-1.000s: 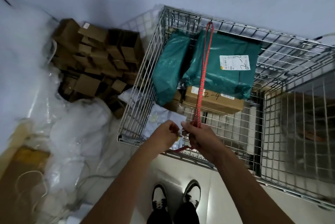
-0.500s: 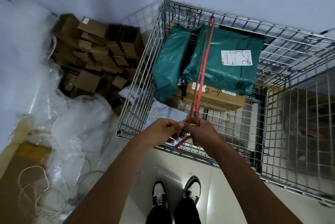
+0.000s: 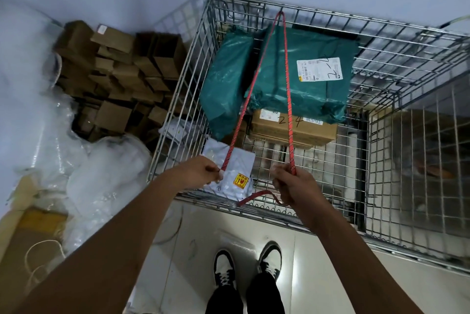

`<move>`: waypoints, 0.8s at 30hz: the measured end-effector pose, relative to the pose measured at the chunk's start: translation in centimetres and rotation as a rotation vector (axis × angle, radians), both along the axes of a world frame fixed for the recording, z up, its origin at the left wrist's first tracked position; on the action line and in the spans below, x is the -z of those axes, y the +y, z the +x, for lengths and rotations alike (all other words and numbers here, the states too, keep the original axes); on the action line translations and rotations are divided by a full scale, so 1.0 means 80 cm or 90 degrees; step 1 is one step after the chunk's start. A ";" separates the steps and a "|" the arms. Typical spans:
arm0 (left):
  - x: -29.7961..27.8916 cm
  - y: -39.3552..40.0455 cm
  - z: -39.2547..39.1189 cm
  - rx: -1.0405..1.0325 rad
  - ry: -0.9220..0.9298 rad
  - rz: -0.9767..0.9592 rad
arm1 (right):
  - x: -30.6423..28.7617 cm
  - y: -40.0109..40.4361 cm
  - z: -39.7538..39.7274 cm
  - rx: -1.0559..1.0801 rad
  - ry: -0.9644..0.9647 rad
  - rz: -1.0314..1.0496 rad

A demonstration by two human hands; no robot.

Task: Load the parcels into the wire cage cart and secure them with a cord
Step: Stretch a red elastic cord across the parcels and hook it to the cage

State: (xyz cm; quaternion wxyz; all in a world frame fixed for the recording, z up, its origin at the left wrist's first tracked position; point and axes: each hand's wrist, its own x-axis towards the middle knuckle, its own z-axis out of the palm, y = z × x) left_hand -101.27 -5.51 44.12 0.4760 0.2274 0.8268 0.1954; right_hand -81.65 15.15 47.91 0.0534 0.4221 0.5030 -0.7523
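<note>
Head view: the red cord (image 3: 287, 79) loops round the far top wire of the wire cage cart (image 3: 381, 64) and runs back over the green parcels (image 3: 300, 77) in two strands. The left hand (image 3: 197, 172) pinches one end between its fingers; the right hand (image 3: 296, 186) grips the other strand, tail dangling. Keep both strands taut and even, then tie low on the near rail so the loop cannot slip.
</note>
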 end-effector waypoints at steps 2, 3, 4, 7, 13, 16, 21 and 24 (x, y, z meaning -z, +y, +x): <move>0.008 0.007 -0.003 0.028 -0.024 -0.047 | 0.002 0.007 0.006 0.016 -0.004 -0.003; 0.011 0.009 -0.005 0.038 -0.035 -0.071 | 0.004 0.010 0.008 0.021 -0.004 -0.009; 0.013 0.013 -0.009 0.040 -0.051 -0.093 | 0.006 0.013 0.009 0.020 -0.005 -0.013; 0.016 0.019 -0.016 0.073 -0.114 -0.159 | 0.010 0.021 0.009 0.025 -0.011 -0.026; 0.025 0.030 -0.003 0.179 -0.165 -0.299 | 0.012 0.046 -0.001 0.068 0.021 -0.058; 0.026 0.041 -0.001 0.221 -0.140 -0.350 | 0.010 0.055 -0.005 0.061 0.030 -0.073; 0.045 0.043 0.013 0.229 -0.069 -0.418 | 0.007 0.059 -0.005 0.077 0.063 -0.115; 0.058 0.034 0.016 0.154 -0.094 -0.358 | 0.007 0.058 0.002 0.074 0.085 -0.122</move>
